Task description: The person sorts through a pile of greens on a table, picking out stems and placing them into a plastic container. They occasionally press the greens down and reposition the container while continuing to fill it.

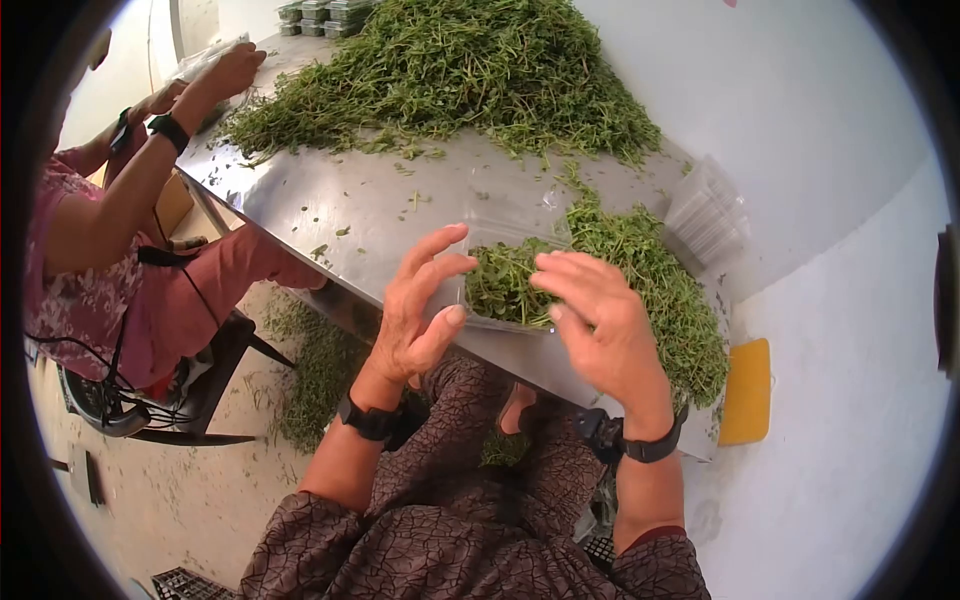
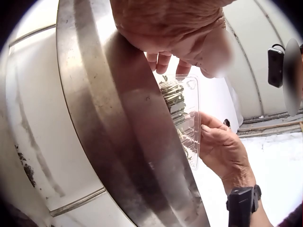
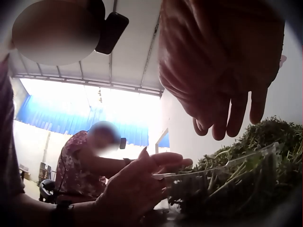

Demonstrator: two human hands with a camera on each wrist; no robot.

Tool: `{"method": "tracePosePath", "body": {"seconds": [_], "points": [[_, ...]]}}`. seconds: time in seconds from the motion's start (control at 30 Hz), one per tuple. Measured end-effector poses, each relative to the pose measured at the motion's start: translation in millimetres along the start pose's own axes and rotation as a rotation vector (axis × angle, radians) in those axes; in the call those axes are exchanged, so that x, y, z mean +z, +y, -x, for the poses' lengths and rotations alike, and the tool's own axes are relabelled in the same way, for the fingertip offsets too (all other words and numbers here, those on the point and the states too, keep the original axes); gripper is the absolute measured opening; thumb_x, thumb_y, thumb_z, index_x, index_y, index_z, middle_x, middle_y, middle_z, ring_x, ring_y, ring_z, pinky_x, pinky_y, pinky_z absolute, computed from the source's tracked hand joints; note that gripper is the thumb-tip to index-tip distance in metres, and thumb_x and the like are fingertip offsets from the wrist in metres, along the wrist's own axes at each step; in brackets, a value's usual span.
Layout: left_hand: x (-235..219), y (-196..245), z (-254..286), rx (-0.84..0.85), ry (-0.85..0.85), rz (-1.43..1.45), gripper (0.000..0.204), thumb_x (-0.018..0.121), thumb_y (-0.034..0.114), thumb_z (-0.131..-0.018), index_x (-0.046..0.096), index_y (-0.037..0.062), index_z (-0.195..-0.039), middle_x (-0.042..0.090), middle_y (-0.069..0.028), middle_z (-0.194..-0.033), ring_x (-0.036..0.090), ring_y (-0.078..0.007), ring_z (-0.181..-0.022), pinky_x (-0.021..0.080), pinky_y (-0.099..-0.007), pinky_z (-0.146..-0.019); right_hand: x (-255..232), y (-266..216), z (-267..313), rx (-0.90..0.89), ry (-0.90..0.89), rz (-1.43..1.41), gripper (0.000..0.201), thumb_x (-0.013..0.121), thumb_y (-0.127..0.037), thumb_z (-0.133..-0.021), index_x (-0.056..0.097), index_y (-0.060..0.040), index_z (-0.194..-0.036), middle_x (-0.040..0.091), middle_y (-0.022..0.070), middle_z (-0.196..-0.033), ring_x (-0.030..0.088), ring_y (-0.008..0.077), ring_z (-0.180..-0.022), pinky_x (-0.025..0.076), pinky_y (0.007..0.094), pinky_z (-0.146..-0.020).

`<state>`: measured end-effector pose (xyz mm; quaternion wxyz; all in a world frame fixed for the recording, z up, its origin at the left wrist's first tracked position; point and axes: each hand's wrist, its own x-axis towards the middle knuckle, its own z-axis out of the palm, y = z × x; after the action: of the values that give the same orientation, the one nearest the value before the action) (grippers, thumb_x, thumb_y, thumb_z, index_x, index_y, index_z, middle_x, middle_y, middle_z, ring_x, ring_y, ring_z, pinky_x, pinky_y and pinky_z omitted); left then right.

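Note:
A clear plastic clamshell box [image 1: 505,325] filled with leafy green sprigs [image 1: 505,280] sits at the near edge of the metal table, its see-through lid [image 1: 515,205] folded back. My left hand [image 1: 415,300] is at the left side of the box, fingers spread and lightly bent, thumb apart. Over its right side reaches my right hand [image 1: 610,325], with fingers extended toward the sprigs. In the right wrist view, the right hand [image 3: 222,71] hangs above the box [image 3: 213,179], fingers pointing down, while the left hand [image 3: 137,182] is beside the box wall.
Loose greens [image 1: 655,290] lie right of the box, and a large heap [image 1: 470,75] covers the table's back. Stacked empty clear boxes [image 1: 708,215] lean by the wall near a yellow board [image 1: 747,392]. Filled boxes [image 1: 322,15] stand far back. Another person [image 1: 110,270] sits at left.

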<state>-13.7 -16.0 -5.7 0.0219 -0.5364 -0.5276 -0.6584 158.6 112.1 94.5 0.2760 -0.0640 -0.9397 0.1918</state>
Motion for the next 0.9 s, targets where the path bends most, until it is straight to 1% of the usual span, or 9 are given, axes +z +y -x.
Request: {"method": "tracePosePath", "body": {"seconds": [0.17, 0.27, 0.4, 0.53, 0.6, 0.67, 0.73, 0.83, 0.9], "points": [[0, -3, -2, 0.083, -0.083, -0.105, 0.038, 0.063, 0.029, -0.078, 0.066, 0.0040, -0.107, 0.053, -0.0206, -0.134, 0.046, -0.0419, -0.128, 0.037, -0.0477, -0.105, 17, 0, 6, -0.056, -0.063, 0.156, 0.023, 0.067, -0.013, -0.083, 0.068, 0.0000, -0.101, 0.066, 0.0168, -0.114, 0.055, 0.0336, -0.117, 0.036, 0.0483, -0.105], [-1, -4, -2, 0.103, -0.148, -0.182, 0.033, 0.064, 0.026, -0.076, 0.068, 0.0050, -0.101, 0.058, -0.0195, -0.127, 0.046, -0.0424, -0.128, 0.038, -0.0480, -0.105, 17, 15, 7, -0.008, -0.023, 0.243, 0.022, 0.065, -0.014, -0.084, 0.068, -0.0003, -0.101, 0.067, 0.0157, -0.112, 0.056, 0.0343, -0.113, 0.037, 0.0487, -0.103], [0, -1, -4, 0.103, -0.137, -0.177, 0.032, 0.064, 0.026, -0.076, 0.068, 0.0049, -0.099, 0.061, -0.0181, -0.122, 0.045, -0.0429, -0.129, 0.039, -0.0483, -0.104, 17, 27, 8, 0.035, -0.023, 0.315, 0.021, 0.064, -0.014, -0.085, 0.068, -0.0008, -0.101, 0.068, 0.0150, -0.111, 0.057, 0.0352, -0.111, 0.037, 0.0485, -0.101], [0, 2, -1, 0.050, -0.129, -0.125, 0.035, 0.063, 0.025, -0.076, 0.068, 0.0050, -0.105, 0.058, -0.0174, -0.127, 0.044, -0.0407, -0.131, 0.038, -0.0479, -0.105, 15, 27, 7, 0.078, -0.054, 0.314, 0.022, 0.064, -0.014, -0.085, 0.068, -0.0010, -0.102, 0.068, 0.0147, -0.110, 0.057, 0.0354, -0.111, 0.037, 0.0479, -0.101], [0, 3, -1, 0.027, -0.102, -0.088, 0.037, 0.063, 0.025, -0.077, 0.068, 0.0050, -0.107, 0.057, -0.0171, -0.129, 0.043, -0.0396, -0.132, 0.038, -0.0478, -0.105, 13, 27, 9, 0.071, 0.083, 0.254, 0.021, 0.065, -0.013, -0.085, 0.069, -0.0011, -0.102, 0.069, 0.0137, -0.109, 0.057, 0.0354, -0.112, 0.039, 0.0468, -0.101], [-1, 1, -1, 0.004, -0.056, -0.047, 0.039, 0.062, 0.024, -0.078, 0.067, 0.0050, -0.111, 0.056, -0.0163, -0.132, 0.042, -0.0378, -0.133, 0.036, -0.0477, -0.107, 8, 20, 10, 0.076, 0.087, 0.197, 0.021, 0.065, -0.012, -0.084, 0.070, -0.0013, -0.101, 0.069, 0.0133, -0.109, 0.057, 0.0349, -0.113, 0.039, 0.0464, -0.101], [-1, 1, -1, 0.012, -0.069, -0.052, 0.038, 0.062, 0.023, -0.078, 0.067, 0.0048, -0.111, 0.055, -0.0162, -0.132, 0.042, -0.0377, -0.133, 0.035, -0.0478, -0.108, 2, 13, 13, 0.088, 0.093, 0.143, 0.020, 0.066, -0.011, -0.083, 0.070, -0.0015, -0.101, 0.069, 0.0128, -0.109, 0.057, 0.0343, -0.113, 0.040, 0.0460, -0.101], [-1, 1, -2, 0.028, -0.085, -0.074, 0.037, 0.062, 0.023, -0.078, 0.068, 0.0047, -0.110, 0.056, -0.0159, -0.131, 0.042, -0.0380, -0.133, 0.035, -0.0478, -0.108, 7, 2, 15, 0.000, 0.041, 0.068, 0.019, 0.068, -0.011, -0.083, 0.070, -0.0016, -0.098, 0.070, 0.0119, -0.106, 0.057, 0.0337, -0.112, 0.040, 0.0470, -0.101], [-1, 1, -2, 0.039, -0.088, -0.091, 0.036, 0.062, 0.023, -0.078, 0.068, 0.0046, -0.109, 0.057, -0.0159, -0.131, 0.043, -0.0384, -0.132, 0.036, -0.0478, -0.107, 13, 2, 15, -0.006, 0.038, 0.107, 0.017, 0.068, -0.011, -0.083, 0.070, -0.0014, -0.097, 0.070, 0.0118, -0.104, 0.057, 0.0341, -0.111, 0.039, 0.0480, -0.101]]}}
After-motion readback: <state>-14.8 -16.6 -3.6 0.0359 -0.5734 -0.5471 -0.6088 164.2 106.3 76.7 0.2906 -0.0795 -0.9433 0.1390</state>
